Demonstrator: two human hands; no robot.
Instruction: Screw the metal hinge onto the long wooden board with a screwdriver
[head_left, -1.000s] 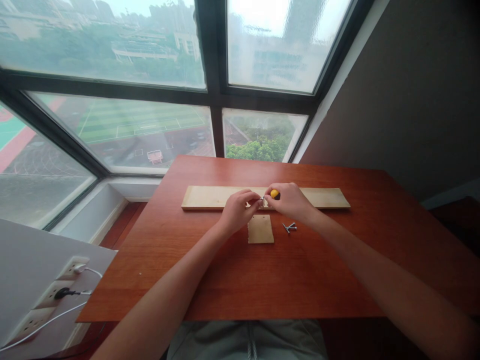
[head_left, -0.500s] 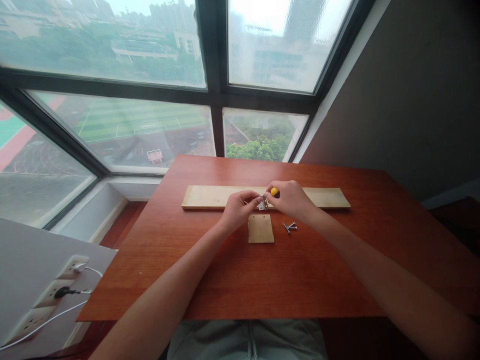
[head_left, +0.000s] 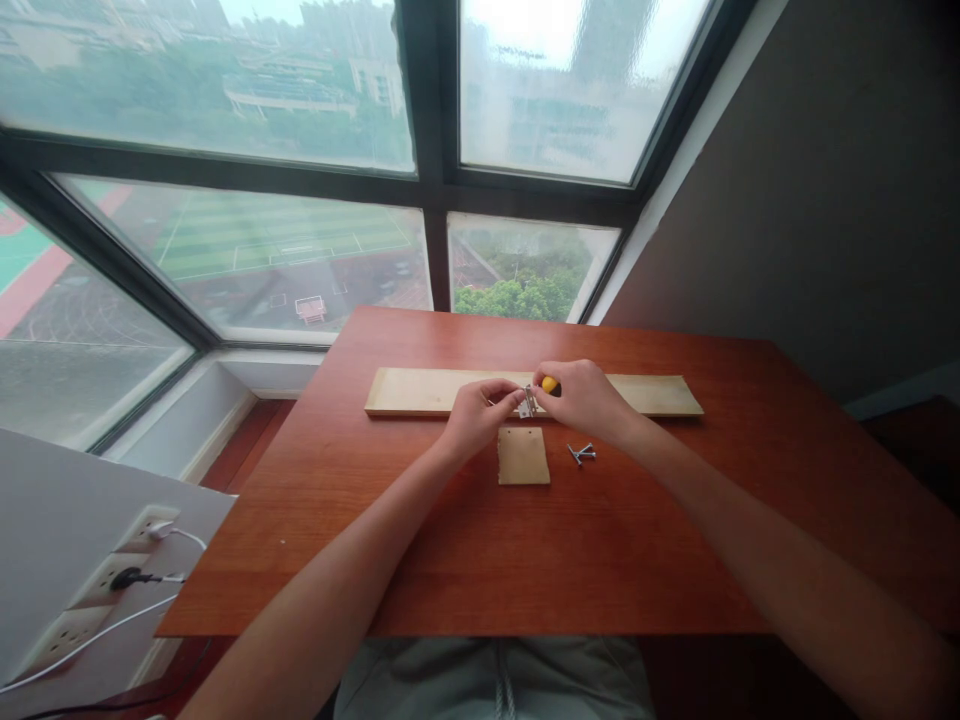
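I'm pinching a small metal hinge (head_left: 526, 405) at the centre of the frame, my left hand (head_left: 480, 408) clamping its left side. My right hand (head_left: 583, 392) is closing around a yellow-ended object (head_left: 550, 384), its fingertips meeting the hinge's right edge. So the hinge is sitting directly between both hands, neither clearly nearer, its long axis seemingly running up and down the frame, crossing the long board (head_left: 412, 390) lying left to right behind. Below, a small wooden piece (head_left: 523, 460) and some screws (head_left: 583, 455) are resting on the tabletop (head_left: 450, 560).
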